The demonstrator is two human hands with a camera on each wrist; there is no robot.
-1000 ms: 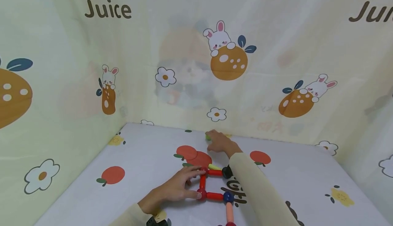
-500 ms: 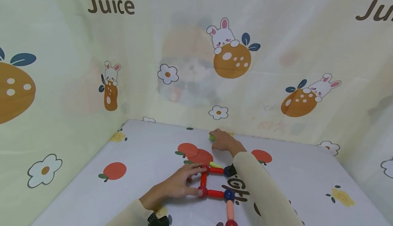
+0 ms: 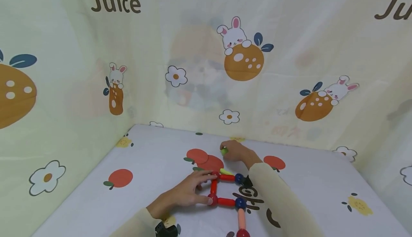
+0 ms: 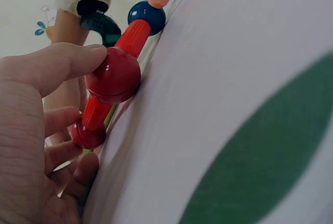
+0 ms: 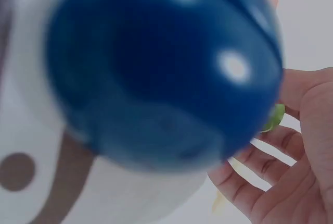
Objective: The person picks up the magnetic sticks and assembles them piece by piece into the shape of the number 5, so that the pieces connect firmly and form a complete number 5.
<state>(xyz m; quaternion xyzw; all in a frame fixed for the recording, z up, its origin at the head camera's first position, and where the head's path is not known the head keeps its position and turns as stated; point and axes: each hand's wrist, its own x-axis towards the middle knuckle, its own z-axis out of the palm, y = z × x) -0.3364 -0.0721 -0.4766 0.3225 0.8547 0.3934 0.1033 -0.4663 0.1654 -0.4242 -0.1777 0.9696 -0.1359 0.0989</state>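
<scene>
My left hand [image 3: 190, 190] spans one side of a frame of magnetic balls and rods. Its thumb touches the near red ball [image 3: 212, 199], and its fingers reach the far red ball [image 4: 88, 133]. A red rod [image 3: 214, 187] joins these two balls. More red rods lead right to a near blue ball [image 3: 240, 203] and a far blue ball [image 3: 239, 178]. Behind the frame, my right hand [image 3: 236, 151] pinches a green ball [image 3: 224, 151], mostly covered by fingers. In the right wrist view, the far blue ball [image 5: 166, 67] blocks much of that hand.
A yellow-green rod [image 3: 226, 172] lies by the far red ball. From the near blue ball, a pink rod [image 3: 241, 219] runs to another red ball [image 3: 243, 233] at the bottom edge. Patterned cloth walls [image 3: 193, 51] rise behind and left of the white tabletop [image 3: 161, 151].
My right hand has drawn back from the rear of the table toward the frame, bringing the green ball. My left hand stays on the red balls.
</scene>
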